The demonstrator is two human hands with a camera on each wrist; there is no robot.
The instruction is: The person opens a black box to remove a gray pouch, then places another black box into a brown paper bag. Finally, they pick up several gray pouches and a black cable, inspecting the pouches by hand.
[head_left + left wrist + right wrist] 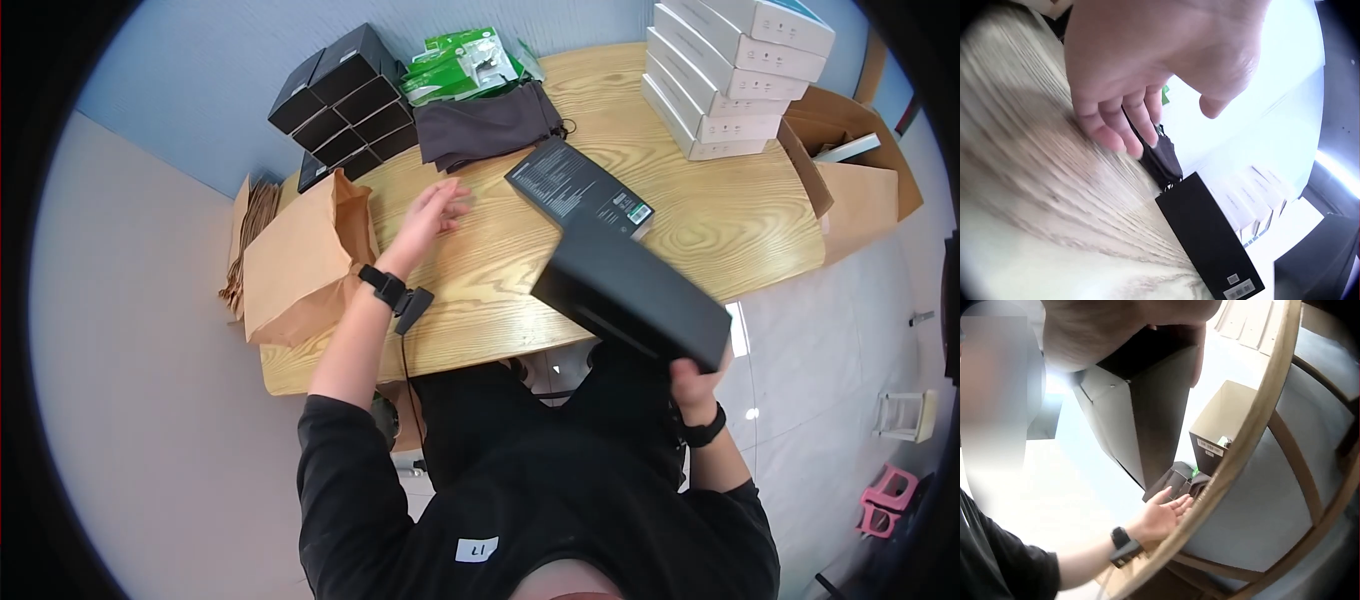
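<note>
My right hand (692, 388) grips one end of a long black box (640, 295), thumb on its near face. The box is tilted over the table's front edge, and in the head view it overlaps a second black box (575, 185) lying on the table with printed text and a barcode label. In the right wrist view the held box (1160, 412) hangs below the palm, and most of the gripping fingers are hidden. My left hand (432, 222) hovers over the table with relaxed fingers and holds nothing. A brown paper bag (305, 265) stands beside the left forearm.
Stacked black boxes (345, 100), green packets (460, 65) and a dark cloth pouch (490, 125) line the table's back. White boxes (735, 75) are piled at back right, beside an open carton (860, 190). Folded paper bags (255, 235) stand at the left edge.
</note>
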